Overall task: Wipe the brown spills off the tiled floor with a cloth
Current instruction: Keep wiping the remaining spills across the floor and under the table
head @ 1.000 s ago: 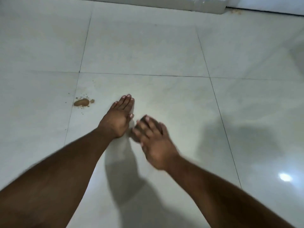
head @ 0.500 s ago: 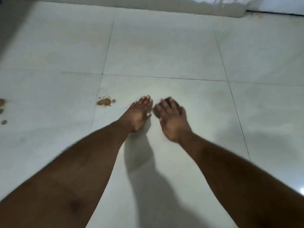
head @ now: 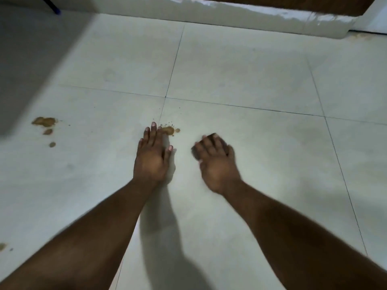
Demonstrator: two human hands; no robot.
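Note:
My left hand (head: 151, 155) lies flat on the white tiled floor (head: 261, 84), fingers stretched out and empty. Its fingertips touch the near edge of a small brown spill (head: 170, 130) with specks around it. My right hand (head: 215, 164) is a hand's width to the right, pressing a small dark cloth (head: 196, 152) to the floor; the fingers hide most of the cloth. A larger brown spill (head: 44, 122) with two smaller drops (head: 52, 144) lies far left. Another brown spot (head: 2, 245) sits at the bottom left edge.
A glossy white skirting (head: 251, 17) runs along the far end of the floor, with a brown door (head: 293, 4) above it. A dark rod with a blue tip (head: 55, 10) shows at the top left. A deep shadow covers the floor's far left.
My hands have moved apart: the right hand with the cloth has slid to the right. The view has swung left, bringing the far-left spills into sight, and my left fingertips now touch the small spill.

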